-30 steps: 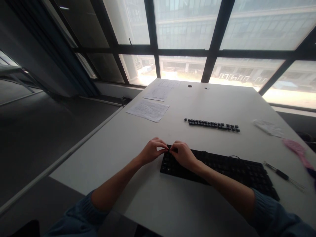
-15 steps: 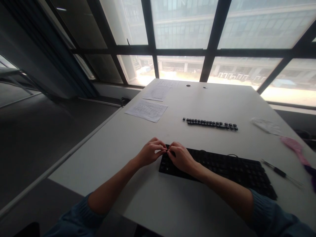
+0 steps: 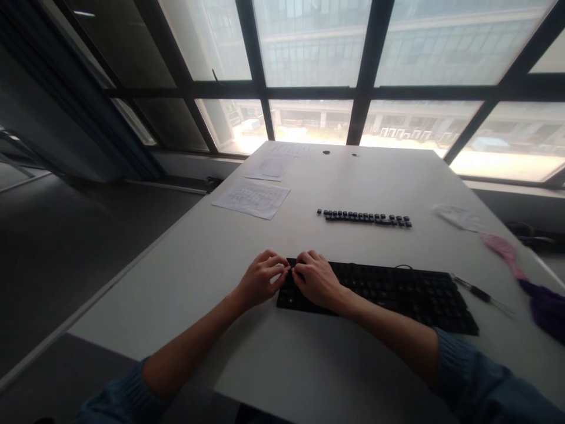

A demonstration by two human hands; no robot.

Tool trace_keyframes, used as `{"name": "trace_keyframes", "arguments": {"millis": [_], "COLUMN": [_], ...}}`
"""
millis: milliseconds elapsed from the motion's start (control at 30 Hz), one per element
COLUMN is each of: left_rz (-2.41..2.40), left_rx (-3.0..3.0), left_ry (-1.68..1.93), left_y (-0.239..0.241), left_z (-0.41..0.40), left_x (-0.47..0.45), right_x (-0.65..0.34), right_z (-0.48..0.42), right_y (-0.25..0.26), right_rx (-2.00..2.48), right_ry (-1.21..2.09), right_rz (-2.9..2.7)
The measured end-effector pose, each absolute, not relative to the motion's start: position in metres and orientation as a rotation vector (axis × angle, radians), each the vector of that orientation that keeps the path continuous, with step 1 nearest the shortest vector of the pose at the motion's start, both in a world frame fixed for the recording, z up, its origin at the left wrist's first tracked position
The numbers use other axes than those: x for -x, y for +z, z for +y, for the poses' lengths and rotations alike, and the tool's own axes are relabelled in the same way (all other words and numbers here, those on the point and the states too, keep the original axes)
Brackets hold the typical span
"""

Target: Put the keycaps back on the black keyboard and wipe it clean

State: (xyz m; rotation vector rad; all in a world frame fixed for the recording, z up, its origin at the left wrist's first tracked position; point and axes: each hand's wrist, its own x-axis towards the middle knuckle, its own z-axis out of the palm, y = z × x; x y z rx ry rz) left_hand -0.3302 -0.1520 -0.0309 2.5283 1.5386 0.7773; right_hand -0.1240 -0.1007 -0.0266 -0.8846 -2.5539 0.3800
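Observation:
A black keyboard (image 3: 406, 294) lies on the white table, slightly slanted. My left hand (image 3: 261, 280) is at its upper left corner, thumb and fingers pinched together over the keys. My right hand (image 3: 318, 281) rests over the left part of the keyboard, its fingers curled and drawn close to the left fingertips. Whatever sits between the fingertips is too small and dark to make out. Beyond the keyboard, loose black keycaps (image 3: 368, 218) stand lined up in two rows, with one apart at the left end.
A keycap puller-like tool with wire ends and a dark handle (image 3: 480, 293) lies right of the keyboard. Farther right are a pink and purple cloth-like item (image 3: 501, 250) and a clear plastic bag (image 3: 459, 217). Printed sheets (image 3: 253, 199) lie at the table's left edge.
The view has shifted a little, so everything sits farther left. Both hands stay at the keyboard's upper left corner, with the right fingers slightly more curled.

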Motion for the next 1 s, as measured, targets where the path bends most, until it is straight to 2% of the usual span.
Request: {"name": "trace_keyframes", "arguments": {"millis": [400, 567, 800, 1000], "left_rz": [1.579, 1.643, 1.621, 1.723], "left_rx": [-2.347, -2.242, -2.301, -2.352], "left_ry": [1.025, 1.096, 1.007, 0.864], "left_y": [-0.037, -0.023, 0.005, -0.018], "left_z": [-0.149, -0.136, -0.05, 0.039], "left_x": [0.324, 0.324, 0.304, 0.273], "right_x": [0.119, 0.109, 0.077, 0.065], "right_z": [-0.106, -0.103, -0.017, 0.055], "right_y": [-0.029, -0.013, 0.009, -0.008], "right_rx": [0.874, 0.9, 1.169, 1.392], "right_ry": [0.386, 0.458, 0.319, 0.111], "right_rz": [-2.489, -2.459, -2.373, -2.42]}}
